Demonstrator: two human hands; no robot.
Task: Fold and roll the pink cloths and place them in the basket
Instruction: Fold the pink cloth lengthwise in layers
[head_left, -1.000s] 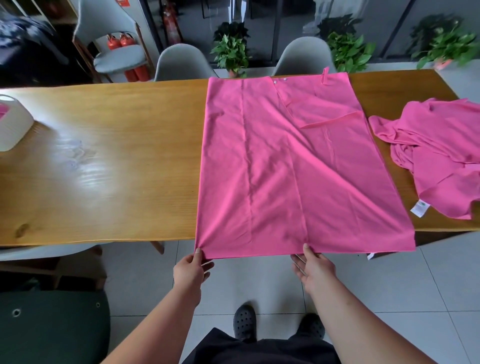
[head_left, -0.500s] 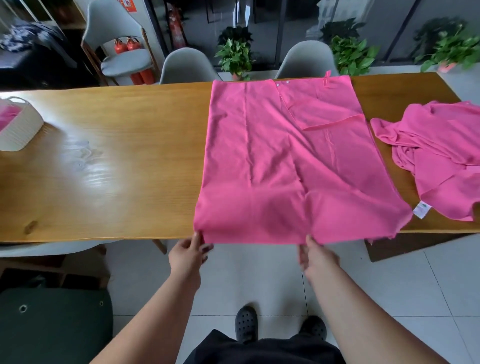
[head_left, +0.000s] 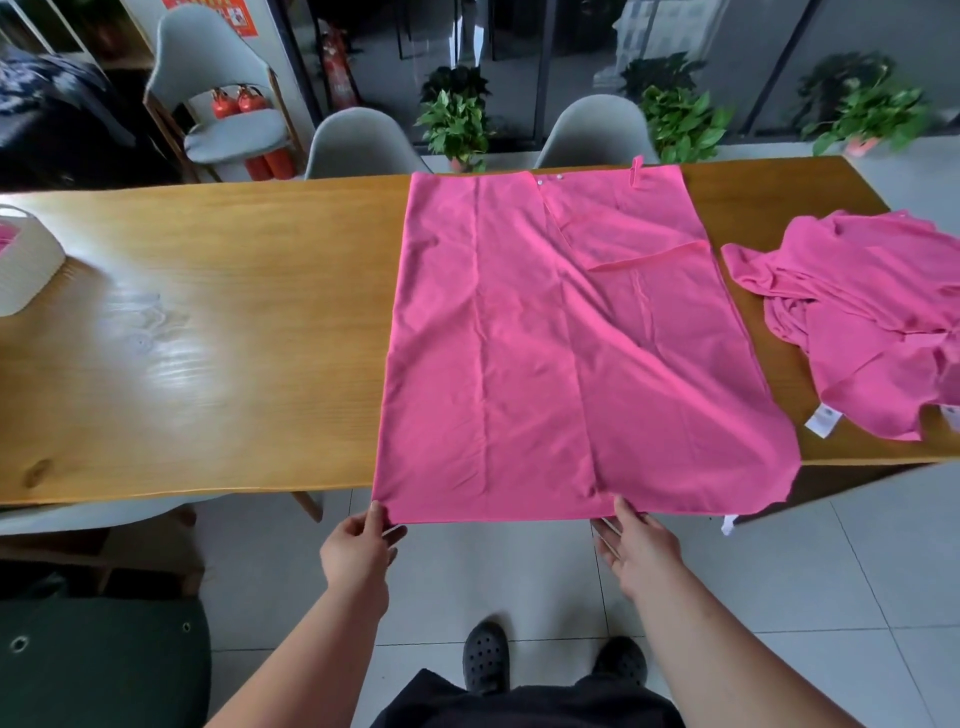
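L hand pinches the near-left corner of the spread pink cloth: thumb on top, fingers curled under, barely any gap. R hand has the near hem further along, approx. where a lengthwise crease meets the edge. Its thumb lies on top and its fingers run fairly straight beneath, so it's a flatter, looser pinch than the L one. Both hands sit just off the table's near edge, at 6 o'clock of the cloth, w/ the hem hanging a little past the wood.

The cloth lies flat on the table, dead ahead at 12 o'clock, reaching from near edge to far edge. A flap is folded over at its 1–2 o'clock corner, w/ two snaps and a small loop by the far hem. The near-right corner, at 4 o'clock, droops off the table, unheld.

Handling, my read: thin, light, floppy fabric w/ no stiffness. It'll sag between grip pts and drag wrinkles if pulled from one side only. Looks matte, prob. not slippery on wood. Best taken at corners or hem w/ both hands and kept taut, as here. That loose 4 o'clock corner likely needs squaring up before rolling.

Further out, a heap of more pink cloths sits at 2–3 o'clock, white tag showing. The basket, white and ribbed, is at 9–10 o'clock, well apart from the cloth, w/ something pink inside.
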